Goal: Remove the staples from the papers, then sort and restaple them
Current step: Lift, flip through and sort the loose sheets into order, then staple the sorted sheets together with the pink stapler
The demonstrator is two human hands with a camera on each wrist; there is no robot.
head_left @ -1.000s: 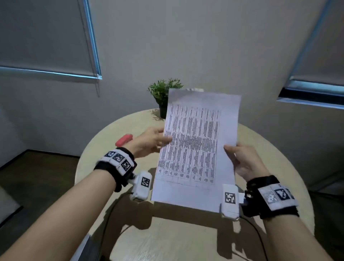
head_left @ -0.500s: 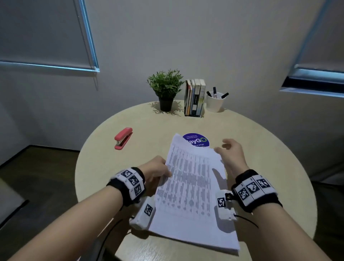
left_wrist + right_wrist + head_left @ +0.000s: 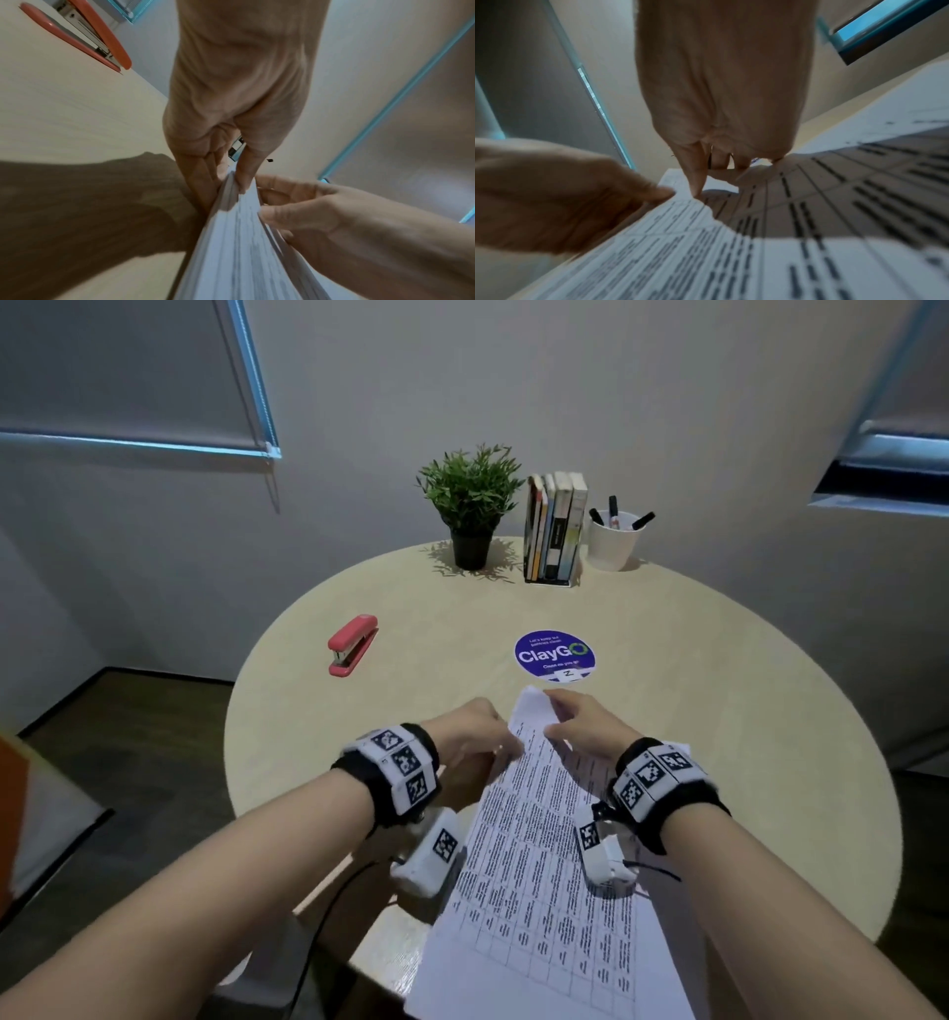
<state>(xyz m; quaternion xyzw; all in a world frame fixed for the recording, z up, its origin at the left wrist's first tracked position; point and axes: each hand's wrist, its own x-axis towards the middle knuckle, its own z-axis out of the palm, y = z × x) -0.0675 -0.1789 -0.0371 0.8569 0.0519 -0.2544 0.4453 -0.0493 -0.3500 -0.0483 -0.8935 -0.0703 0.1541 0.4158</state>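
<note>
1. Well out past my left grip, the red stapler (image 3: 353,645) lies on the round table (image 3: 719,711), untouched; I judge it waits there for the restapling.
2. My left hand (image 3: 470,734) pinches the far corner of the stapled papers (image 3: 544,855). The left wrist view shows its thumb on top and its fingers (image 3: 200,182) beneath, clamped on the edge of the stack. I read this as an anchor, so the corner cannot slide.
3. The papers lie flat between my two wrists, running from the grip back toward me and over the near table edge.
4. My right hand (image 3: 580,726), just beside the left, curls its fingers onto the same corner, the index fingertip (image 3: 695,190) pressing the top sheet. The staple itself is too small to see, but I judge I am picking at it.
5. Beyond the grip: a ClayGo sticker (image 3: 554,654), a potted plant (image 3: 470,500), books (image 3: 554,526) and a pen cup (image 3: 613,541).
</note>
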